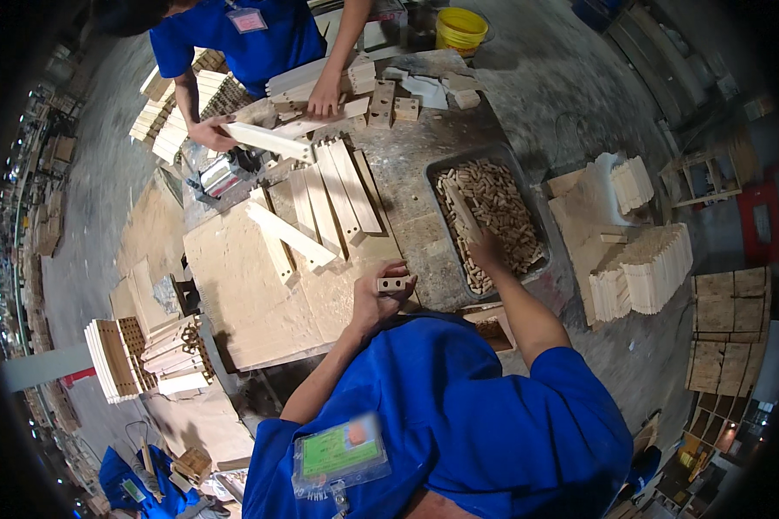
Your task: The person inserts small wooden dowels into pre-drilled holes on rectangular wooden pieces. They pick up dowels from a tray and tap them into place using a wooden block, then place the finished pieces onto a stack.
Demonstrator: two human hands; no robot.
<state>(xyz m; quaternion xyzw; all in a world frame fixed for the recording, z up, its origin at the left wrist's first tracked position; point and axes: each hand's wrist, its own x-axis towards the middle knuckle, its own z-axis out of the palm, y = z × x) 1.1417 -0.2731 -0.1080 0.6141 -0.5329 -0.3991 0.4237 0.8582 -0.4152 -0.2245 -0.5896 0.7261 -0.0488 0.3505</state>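
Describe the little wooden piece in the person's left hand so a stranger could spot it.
Start at the dark tray of dowels, then look left along the worktable's near edge. There the left hand pinches a short wooden block with round holes, unlike the long slats beyond it.

Worktable (407,164): tray (528,186) of dowels (498,212) toward the right edge; slats (333,195) side by side at the centre, left of the tray. Drilled blocks (381,102) lie at the far edge. Slat stacks (640,268) stand right of the table.
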